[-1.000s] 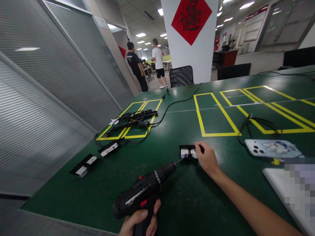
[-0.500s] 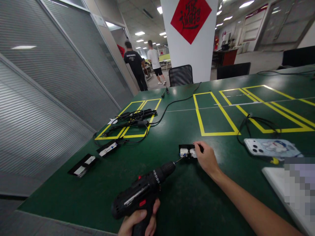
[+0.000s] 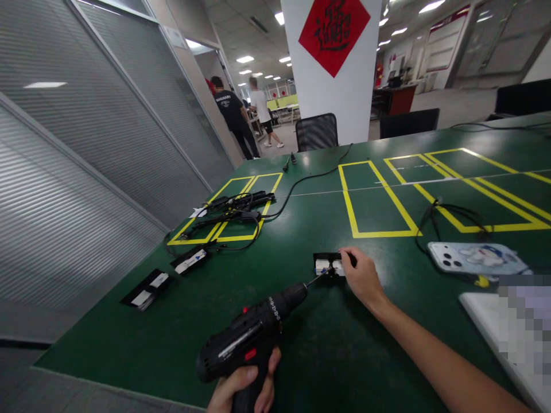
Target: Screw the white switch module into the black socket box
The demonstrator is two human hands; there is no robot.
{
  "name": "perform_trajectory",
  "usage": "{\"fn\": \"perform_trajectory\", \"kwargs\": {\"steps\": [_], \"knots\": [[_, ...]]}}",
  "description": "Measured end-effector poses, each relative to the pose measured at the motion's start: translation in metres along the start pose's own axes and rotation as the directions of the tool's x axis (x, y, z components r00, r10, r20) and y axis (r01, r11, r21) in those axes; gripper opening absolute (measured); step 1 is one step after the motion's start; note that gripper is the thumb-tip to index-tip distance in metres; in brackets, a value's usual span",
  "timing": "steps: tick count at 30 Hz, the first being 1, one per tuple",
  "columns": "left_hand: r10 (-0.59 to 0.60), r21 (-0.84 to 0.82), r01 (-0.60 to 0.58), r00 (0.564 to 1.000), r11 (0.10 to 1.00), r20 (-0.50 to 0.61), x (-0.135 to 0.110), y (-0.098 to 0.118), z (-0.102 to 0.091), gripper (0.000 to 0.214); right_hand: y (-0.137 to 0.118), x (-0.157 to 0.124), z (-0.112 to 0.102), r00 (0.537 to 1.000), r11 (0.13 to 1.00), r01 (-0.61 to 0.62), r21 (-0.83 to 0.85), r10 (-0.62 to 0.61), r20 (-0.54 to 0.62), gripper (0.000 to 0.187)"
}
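At five o'clock, my right hand [image 3: 364, 281] pinches the part [image 3: 322, 267]; at six, my left hand [image 3: 236, 383] grips the drill [image 3: 253, 330], its bit [image 3: 317, 279] pointing toward two, at the part.

The bottom edge cuts off the foot of the black, pistol-shaped power drill [image 3: 241, 344] and the wrist of the left hand [image 3: 235, 384]. The right hand [image 3: 360, 275] hides the right end of the small black-and-white rectangular module [image 3: 321, 266]; whether the thin metal bit [image 3: 318, 279] touches it is too small to tell. The right edge crops a pixelated flat white slab [image 3: 486, 324].
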State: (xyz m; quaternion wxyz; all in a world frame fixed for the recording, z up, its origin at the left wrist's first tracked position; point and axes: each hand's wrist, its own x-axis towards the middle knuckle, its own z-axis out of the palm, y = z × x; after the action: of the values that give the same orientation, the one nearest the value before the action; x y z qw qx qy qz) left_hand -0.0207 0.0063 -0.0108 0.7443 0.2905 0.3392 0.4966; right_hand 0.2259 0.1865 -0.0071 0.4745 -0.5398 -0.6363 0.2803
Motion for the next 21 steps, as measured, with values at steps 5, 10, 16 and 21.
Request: {"fn": "perform_trajectory", "kwargs": {"steps": [5, 10, 16, 21], "knots": [[-0.003, 0.002, 0.003, 1.000, 1.000, 0.003, 0.0001, 0.0002, 0.0002, 0.028, 0.0002, -0.0003, 0.0006, 1.000, 1.000, 0.003, -0.002, -0.003, -0.002, 0.027], [-0.003, 0.005, 0.003, 1.000, 1.000, 0.006, 0.0003, 0.0004, 0.0007, 0.027, 0.0012, 0.0002, 0.0014, 1.000, 1.000, 0.003, -0.016, -0.003, -0.006, 0.026], [-0.002, 0.008, 0.002, 1.000, 1.000, -0.003, 0.0011, 0.0006, 0.0030, 0.027, -0.0001, 0.0007, 0.0002, 1.000, 1.000, 0.000, -0.006, 0.000, -0.006, 0.027], [-0.003, 0.014, 0.003, 1.000, 1.000, -0.014, 0.0007, -0.0002, 0.0009, 0.027, 0.0010, 0.0007, 0.0003, 1.000, 1.000, -0.002, -0.001, 0.002, -0.005, 0.027]]}}
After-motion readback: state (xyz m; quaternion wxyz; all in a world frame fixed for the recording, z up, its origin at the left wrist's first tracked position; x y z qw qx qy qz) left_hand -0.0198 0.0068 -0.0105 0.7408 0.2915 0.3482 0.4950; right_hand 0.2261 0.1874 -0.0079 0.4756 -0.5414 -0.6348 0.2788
